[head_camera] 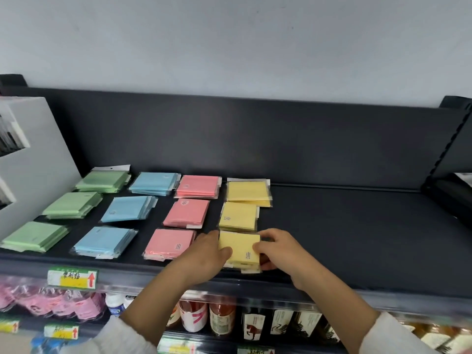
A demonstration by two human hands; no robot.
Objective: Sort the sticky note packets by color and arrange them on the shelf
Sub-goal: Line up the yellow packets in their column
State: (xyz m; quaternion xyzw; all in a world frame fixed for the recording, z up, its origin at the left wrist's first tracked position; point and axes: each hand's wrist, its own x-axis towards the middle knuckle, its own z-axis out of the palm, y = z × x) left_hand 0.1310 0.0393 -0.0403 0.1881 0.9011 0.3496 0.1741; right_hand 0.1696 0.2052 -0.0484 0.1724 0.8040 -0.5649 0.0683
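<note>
Entry, as I log it remotely: front stack of square yellow sticky note packets in clear wrap (pixel 240 245), at the front edge of the dark flat shelf (pixel 344 238). It sits right of the green stacks (pixel 71 204), blue stacks (pixel 129 208) and pink stacks (pixel 187 213). My left hand (pixel 204 254) and right hand (pixel 278 251) pinch its opposite sides, fingers curled.

the shelf (pixel 344 226) looks like matt dark painted metal; the sticky note packets (pixel 240 249) are pastel paper in glossy clear plastic wrap.
</note>
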